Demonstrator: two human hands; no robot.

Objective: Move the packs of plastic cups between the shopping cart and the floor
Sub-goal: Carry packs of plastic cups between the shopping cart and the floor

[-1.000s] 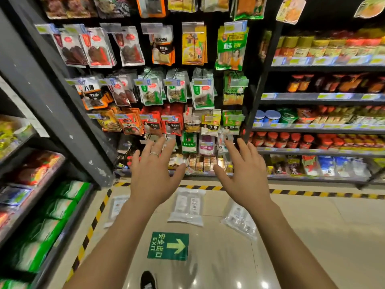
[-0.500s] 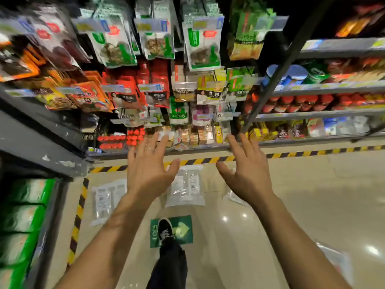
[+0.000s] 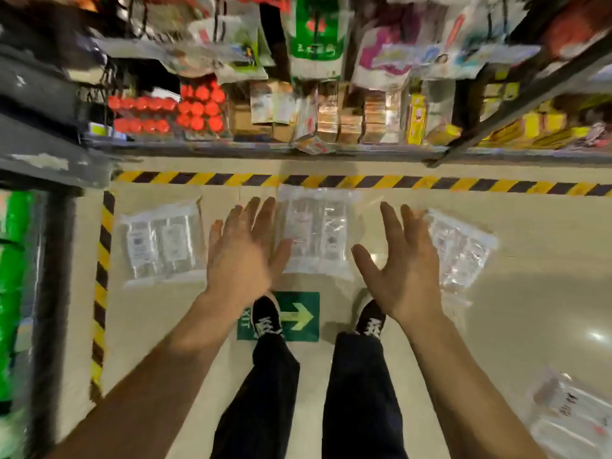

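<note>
Three clear packs of plastic cups lie flat on the beige floor in front of the shelf: a left pack (image 3: 165,241), a middle pack (image 3: 318,233) and a right pack (image 3: 460,246). Another pack (image 3: 573,412) lies at the lower right, blurred. My left hand (image 3: 243,253) hovers with fingers spread over the middle pack's left edge. My right hand (image 3: 402,260) hovers with straight fingers between the middle and right packs. Neither hand holds anything. No shopping cart is in view.
My two feet in black shoes (image 3: 266,318) stand on and beside a green exit arrow sticker (image 3: 298,316). Yellow-black hazard tape (image 3: 397,182) runs along the base of stocked shelves (image 3: 298,127). A dark shelf unit (image 3: 49,226) stands at the left.
The view has tipped down toward the floor and come closer to the packs. Both empty hands have dropped toward the middle pack, and both feet now stand by the arrow sticker.
</note>
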